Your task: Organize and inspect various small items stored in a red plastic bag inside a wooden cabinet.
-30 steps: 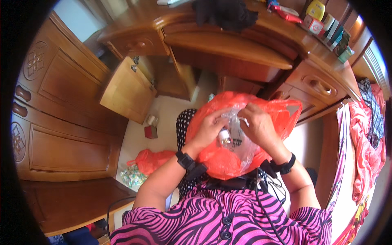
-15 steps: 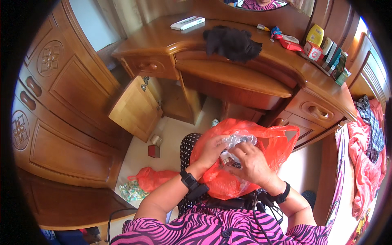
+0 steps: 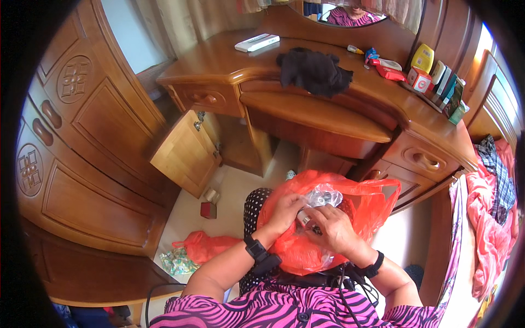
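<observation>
A large red plastic bag (image 3: 295, 256) lies open on my lap, its handles spread to the right. Over its mouth, a small clear plastic bag (image 3: 324, 197) is pinched between my hands, with small silvery and dark items showing through it. My left hand (image 3: 285, 213) grips its left side, fingers bent. On the right side, my right hand (image 3: 338, 232) has its fingers curled over the clear bag. Exactly what the items are, I cannot make out.
A wooden dressing table (image 3: 213, 65) stands ahead, with a black cloth (image 3: 314, 71) and several bottles and boxes on top. Its lower-left cabinet door (image 3: 186, 156) hangs open. On the floor lie a small red box (image 3: 208, 210) and another red bag (image 3: 203, 247). Bedding (image 3: 484, 229) is at right.
The view has shifted slightly, so the furniture appears a little lower. Both hands stay on the clear bag, with the fingers only slightly moved.
</observation>
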{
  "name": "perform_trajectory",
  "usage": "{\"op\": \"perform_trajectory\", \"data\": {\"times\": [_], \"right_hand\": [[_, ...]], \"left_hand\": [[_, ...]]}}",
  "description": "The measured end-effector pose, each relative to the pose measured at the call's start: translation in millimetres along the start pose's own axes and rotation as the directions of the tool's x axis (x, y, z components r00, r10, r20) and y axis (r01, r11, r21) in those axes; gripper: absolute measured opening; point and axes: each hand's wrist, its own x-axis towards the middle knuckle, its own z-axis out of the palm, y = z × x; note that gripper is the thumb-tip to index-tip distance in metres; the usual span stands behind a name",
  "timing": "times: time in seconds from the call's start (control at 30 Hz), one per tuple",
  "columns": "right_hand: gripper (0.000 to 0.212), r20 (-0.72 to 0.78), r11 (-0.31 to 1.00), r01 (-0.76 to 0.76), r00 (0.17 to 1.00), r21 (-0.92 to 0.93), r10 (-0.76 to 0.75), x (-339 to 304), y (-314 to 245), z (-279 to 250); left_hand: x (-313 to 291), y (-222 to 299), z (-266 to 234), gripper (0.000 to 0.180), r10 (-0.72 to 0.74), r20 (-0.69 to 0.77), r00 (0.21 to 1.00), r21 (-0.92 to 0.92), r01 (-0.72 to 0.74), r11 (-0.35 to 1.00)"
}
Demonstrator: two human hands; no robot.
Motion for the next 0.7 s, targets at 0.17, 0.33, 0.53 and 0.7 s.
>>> {"op": "perform_trajectory", "data": {"times": [0.17, 0.33, 0.53, 0.7], "right_hand": [[0.047, -0.105, 0.997, -0.006, 0.994, 0.083, 0.014, -4.4, 0.2, -16.2], [0.043, -0.124, 0.970, -0.129, 0.980, 0.206, 0.157, -15.4, 10.5, -19.7], [0.040, -0.101, 0.977, -0.180, 0.976, 0.113, 0.191, -17.8, 12.7, -5.2], [0.043, -0.123, 0.981, -0.185, 0.974, 0.058, 0.191, -14.0, 6.8, -3.3]], "left_hand": [[2.8, -10.4, -1.7, 0.020, 0.109, -0.051, 0.993, 0.002, -0.110, 0.994], [-4.0, 13.8, 6.0, 0.023, -0.134, -0.017, 0.991, -0.113, 0.131, 0.985], [-3.6, 7.7, 6.7, 0.020, -0.060, -0.049, 0.997, -0.028, 0.059, 0.998], [-3.4, 1.4, 7.1, 0.018, -0.032, -0.031, 0.999, -0.038, 0.031, 0.999]]}}
